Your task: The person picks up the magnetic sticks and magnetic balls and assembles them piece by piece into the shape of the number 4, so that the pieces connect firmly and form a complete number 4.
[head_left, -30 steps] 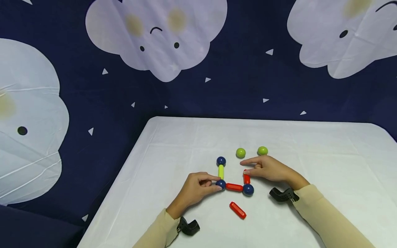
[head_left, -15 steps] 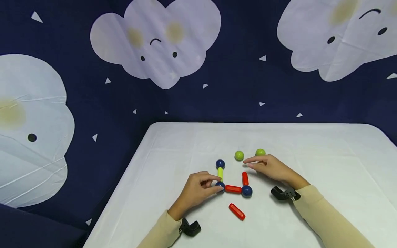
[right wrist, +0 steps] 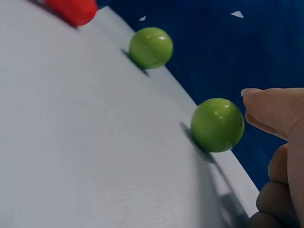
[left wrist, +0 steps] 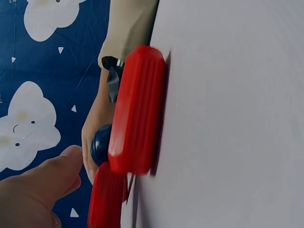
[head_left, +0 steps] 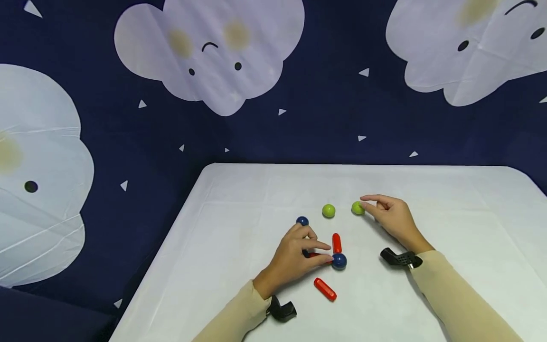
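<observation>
In the head view my left hand point(head_left: 295, 251) hovers over the joined pieces, thumb and index finger apart beside a blue ball point(head_left: 339, 261). That ball connects to an upright-pointing red rod point(head_left: 336, 242) and to a second red rod, mostly covered by the hand. Another blue ball point(head_left: 302, 221) peeks out above the knuckles; the yellow rod seen earlier is hidden. My right hand point(head_left: 395, 218) reaches to a green ball point(head_left: 358, 208), its thumb close by the ball. From the right wrist view, the fingers point(right wrist: 270, 107) are beside this green ball point(right wrist: 217, 125), not closed around it.
A second green ball point(head_left: 328, 211) lies left of the first. Nearer the person, a loose red rod point(head_left: 325, 289) lies on the white table point(head_left: 239, 190). Behind the table hangs a dark blue cloth point(head_left: 325, 95) with cloud prints.
My right hand has left the upper red rod and moved back and right to the farther green ball. My left hand has shifted right, from the left blue ball towards the right one.
</observation>
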Tool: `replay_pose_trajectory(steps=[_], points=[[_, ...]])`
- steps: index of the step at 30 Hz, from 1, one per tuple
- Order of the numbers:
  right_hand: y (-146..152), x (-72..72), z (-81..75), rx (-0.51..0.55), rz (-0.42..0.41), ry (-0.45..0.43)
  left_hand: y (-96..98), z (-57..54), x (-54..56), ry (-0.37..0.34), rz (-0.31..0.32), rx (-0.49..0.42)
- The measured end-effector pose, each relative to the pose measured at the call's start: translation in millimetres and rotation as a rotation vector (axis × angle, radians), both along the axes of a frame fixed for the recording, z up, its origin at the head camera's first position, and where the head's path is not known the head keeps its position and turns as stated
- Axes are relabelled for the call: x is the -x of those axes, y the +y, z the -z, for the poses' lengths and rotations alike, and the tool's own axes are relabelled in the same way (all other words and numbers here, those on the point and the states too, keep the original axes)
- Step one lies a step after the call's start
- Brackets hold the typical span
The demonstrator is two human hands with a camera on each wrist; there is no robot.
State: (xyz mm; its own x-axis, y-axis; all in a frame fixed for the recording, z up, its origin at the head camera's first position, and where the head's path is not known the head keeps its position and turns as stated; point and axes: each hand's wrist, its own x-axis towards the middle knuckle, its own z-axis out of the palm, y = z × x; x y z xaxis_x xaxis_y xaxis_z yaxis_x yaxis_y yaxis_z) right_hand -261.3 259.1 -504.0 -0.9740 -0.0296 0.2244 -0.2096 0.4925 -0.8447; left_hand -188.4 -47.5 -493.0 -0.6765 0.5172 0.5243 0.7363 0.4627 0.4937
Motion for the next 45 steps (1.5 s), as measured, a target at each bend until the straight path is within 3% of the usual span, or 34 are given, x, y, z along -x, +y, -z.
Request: replay_pose_trajectory(steps=[4, 13, 22, 32, 45], points=[[-1, 0.4, -0.5, -0.092, 0.010, 0.027, 5.4, -0.4, 0.8, 0.001, 0.009, 0.036], [-2, -1.0, 0.1, -0.189, -0.007, -0.015, 14.8, 2.1, 0.0, 0.020, 0.003, 0.089], [-5, -1.6, -1.1, -0.233, -0.013, -0.018, 16.7, 5.2, -2.0, 0.030, 0.010, 0.122], [-10, 1.6, -2.0, -0.226, -0.047, -0.015, 10.6, 9.0, -1.3, -0.011, 0.024, 0.052], [-13, -3.0, -2.4, -0.278, -0.101, -0.032, 9.2, 9.6, -1.0, -0.018, 0.039, 0.071]])
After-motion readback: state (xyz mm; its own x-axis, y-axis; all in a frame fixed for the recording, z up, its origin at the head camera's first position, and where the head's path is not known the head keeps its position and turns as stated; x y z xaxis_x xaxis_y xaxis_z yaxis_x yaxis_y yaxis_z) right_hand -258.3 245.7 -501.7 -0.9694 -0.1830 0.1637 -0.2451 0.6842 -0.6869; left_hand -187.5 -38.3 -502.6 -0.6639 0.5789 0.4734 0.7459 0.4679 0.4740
